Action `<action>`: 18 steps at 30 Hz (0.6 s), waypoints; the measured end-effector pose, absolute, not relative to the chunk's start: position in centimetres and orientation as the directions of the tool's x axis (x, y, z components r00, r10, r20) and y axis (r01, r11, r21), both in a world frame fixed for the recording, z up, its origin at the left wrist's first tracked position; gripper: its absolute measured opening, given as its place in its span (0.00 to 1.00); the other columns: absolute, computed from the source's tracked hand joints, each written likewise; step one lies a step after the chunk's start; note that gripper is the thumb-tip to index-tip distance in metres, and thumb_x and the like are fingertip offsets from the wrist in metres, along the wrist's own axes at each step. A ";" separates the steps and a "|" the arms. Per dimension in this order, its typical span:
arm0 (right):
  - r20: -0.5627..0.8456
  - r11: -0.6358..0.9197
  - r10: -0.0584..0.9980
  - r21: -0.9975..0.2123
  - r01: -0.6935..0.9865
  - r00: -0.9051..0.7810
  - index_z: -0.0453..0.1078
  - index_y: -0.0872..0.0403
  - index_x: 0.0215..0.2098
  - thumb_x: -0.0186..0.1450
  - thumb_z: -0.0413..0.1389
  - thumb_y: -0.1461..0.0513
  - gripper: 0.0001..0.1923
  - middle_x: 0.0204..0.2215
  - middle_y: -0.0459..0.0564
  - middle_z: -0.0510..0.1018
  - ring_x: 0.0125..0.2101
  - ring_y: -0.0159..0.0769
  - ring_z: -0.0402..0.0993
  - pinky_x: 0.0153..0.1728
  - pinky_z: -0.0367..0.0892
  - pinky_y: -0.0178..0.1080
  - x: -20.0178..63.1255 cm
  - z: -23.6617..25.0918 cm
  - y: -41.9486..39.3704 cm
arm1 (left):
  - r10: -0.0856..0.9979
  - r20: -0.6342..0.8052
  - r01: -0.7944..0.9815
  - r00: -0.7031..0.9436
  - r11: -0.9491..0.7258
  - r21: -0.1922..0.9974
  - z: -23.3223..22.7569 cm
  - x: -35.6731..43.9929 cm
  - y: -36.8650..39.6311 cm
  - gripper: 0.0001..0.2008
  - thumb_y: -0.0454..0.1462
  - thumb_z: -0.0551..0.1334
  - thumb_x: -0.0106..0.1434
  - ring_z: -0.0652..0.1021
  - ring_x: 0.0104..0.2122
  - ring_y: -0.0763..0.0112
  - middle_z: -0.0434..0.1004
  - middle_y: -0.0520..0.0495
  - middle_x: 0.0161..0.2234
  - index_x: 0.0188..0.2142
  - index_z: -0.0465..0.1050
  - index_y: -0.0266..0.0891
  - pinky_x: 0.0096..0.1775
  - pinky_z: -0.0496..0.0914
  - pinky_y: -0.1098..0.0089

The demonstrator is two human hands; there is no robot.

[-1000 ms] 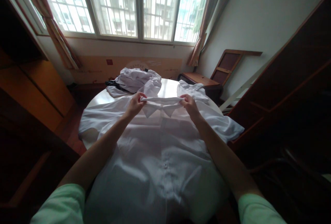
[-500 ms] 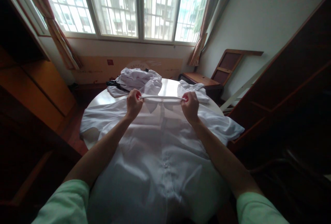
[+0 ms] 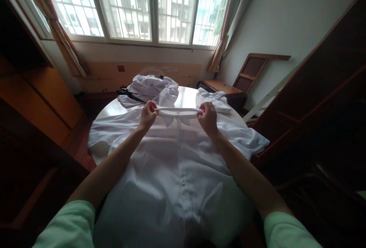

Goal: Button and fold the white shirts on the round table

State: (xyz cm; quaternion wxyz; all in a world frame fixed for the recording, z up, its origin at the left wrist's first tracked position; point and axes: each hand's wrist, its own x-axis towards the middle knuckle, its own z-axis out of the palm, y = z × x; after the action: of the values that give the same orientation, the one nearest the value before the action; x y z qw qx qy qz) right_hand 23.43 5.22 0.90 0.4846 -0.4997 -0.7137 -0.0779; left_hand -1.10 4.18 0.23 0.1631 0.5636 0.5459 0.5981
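Observation:
A white shirt (image 3: pixel 160 156) lies spread out over a round white table, its sleeves out to both sides and its lower part hanging toward me. The buttoned front faces up, with the collar at the far end. My left hand (image 3: pixel 148 115) pinches the left end of the collar's top edge. At the right end, my right hand (image 3: pixel 208 117) grips the same edge between thumb and fingers. Between the two hands the collar edge is drawn out nearly straight.
A heap of white clothes (image 3: pixel 153 87) sits at the back left of the table (image 3: pixel 187 97). Folded white cloth (image 3: pixel 213 99) lies at the back right. Beyond it stands a wooden chair (image 3: pixel 223 87). Dark wooden furniture (image 3: pixel 309 99) flanks the right side.
My right hand has shifted slightly left along the collar edge. My left hand keeps its pinch with hardly any movement, and the shirt stays spread out.

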 end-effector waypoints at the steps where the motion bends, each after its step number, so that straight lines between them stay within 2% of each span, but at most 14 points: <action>1: 0.759 0.505 0.647 -0.365 0.782 -0.064 0.61 0.52 0.27 0.48 0.47 0.72 0.12 0.28 0.51 0.66 0.31 0.39 0.62 0.34 0.59 0.40 23.5 0.7 5.4 | 0.803 0.531 0.491 -0.272 -0.359 0.794 0.1 -1.2 4.2 0.09 0.26 0.56 0.43 0.65 0.25 0.73 0.60 0.55 0.22 0.24 0.62 0.40 0.27 0.61 0.73; 4: 0.693 0.548 0.695 -0.338 0.765 -0.192 0.63 0.53 0.29 0.46 0.50 0.73 0.13 0.28 0.50 0.67 0.32 0.39 0.63 0.35 0.61 0.40 23.5 0.0 5.7 | 0.818 0.572 0.652 -0.066 -0.398 0.645 -0.4 -1.5 4.3 0.12 0.24 0.56 0.41 0.68 0.31 0.69 0.65 0.50 0.28 0.26 0.67 0.39 0.33 0.63 0.70; 8: 0.630 0.607 0.700 -0.280 0.743 -0.335 0.66 0.53 0.30 0.49 0.57 0.67 0.09 0.28 0.49 0.69 0.33 0.40 0.64 0.37 0.61 0.40 23.4 -0.3 5.6 | 0.826 0.541 0.734 0.158 -0.465 0.496 -0.5 -1.3 4.1 0.10 0.28 0.64 0.42 0.69 0.34 0.65 0.66 0.50 0.29 0.24 0.68 0.40 0.39 0.63 0.67; 12: 0.630 0.669 0.660 -0.244 0.702 -0.409 0.68 0.53 0.28 0.54 0.58 0.66 0.04 0.28 0.48 0.69 0.32 0.37 0.65 0.37 0.61 0.39 23.4 0.1 5.2 | 0.793 0.583 0.717 0.175 -0.509 0.476 -0.3 -1.1 3.9 0.12 0.34 0.69 0.44 0.67 0.31 0.67 0.65 0.51 0.27 0.22 0.65 0.40 0.35 0.61 0.69; 18: 0.609 0.641 0.671 -0.191 0.743 -0.423 0.70 0.53 0.28 0.57 0.53 0.70 0.07 0.28 0.50 0.69 0.30 0.36 0.65 0.33 0.60 0.36 23.0 0.5 4.6 | 0.780 0.595 0.698 0.194 -0.536 0.474 0.1 -0.8 3.5 0.10 0.30 0.64 0.49 0.64 0.25 0.72 0.63 0.52 0.23 0.20 0.62 0.40 0.29 0.58 0.72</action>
State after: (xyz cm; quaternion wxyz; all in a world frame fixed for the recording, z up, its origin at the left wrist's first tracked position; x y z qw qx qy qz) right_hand 23.01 4.58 0.50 0.3349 -0.4200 -0.8418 -0.0538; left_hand -0.82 3.52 0.13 0.0489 0.7713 0.4791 0.4162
